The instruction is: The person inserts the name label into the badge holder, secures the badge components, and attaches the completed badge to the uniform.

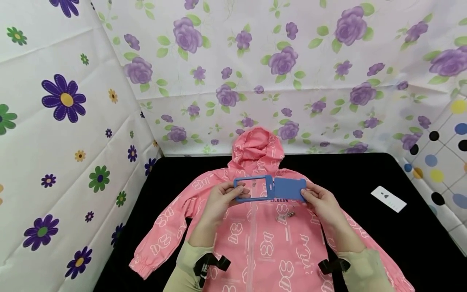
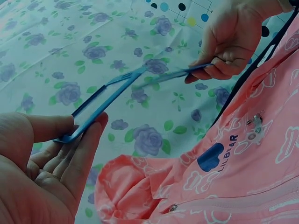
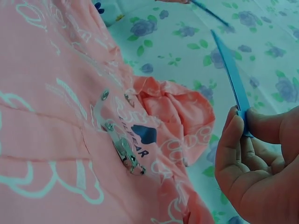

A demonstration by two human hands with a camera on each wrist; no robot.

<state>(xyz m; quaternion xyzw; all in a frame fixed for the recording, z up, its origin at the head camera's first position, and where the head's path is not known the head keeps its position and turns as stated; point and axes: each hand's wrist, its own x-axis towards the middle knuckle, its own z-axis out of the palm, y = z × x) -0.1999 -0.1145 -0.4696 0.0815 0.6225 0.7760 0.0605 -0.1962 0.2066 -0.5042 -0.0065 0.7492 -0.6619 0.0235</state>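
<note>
Both hands are raised over a pink hooded jacket point(image 1: 268, 261) spread out below them. My left hand point(image 1: 219, 199) pinches the outer end of a blue badge holder frame point(image 1: 268, 194), an open rectangle with a slot at its inner end. Thumb and fingers of my right hand point(image 1: 324, 202) pinch the far edge of a flat blue panel point(image 1: 289, 189). Frame and panel are level, their inner ends close together in the head view. Beneath the panel, a badge clip point(image 3: 122, 148) with a clear strap and metal parts lies on the jacket chest.
A white card point(image 1: 388, 198) with small printing lies on the black table point(image 1: 350, 174) at the right. Flower-patterned cloth point(image 1: 219, 52) hangs behind the table and along the left side. Black straps point(image 1: 333, 265) circle the wrists.
</note>
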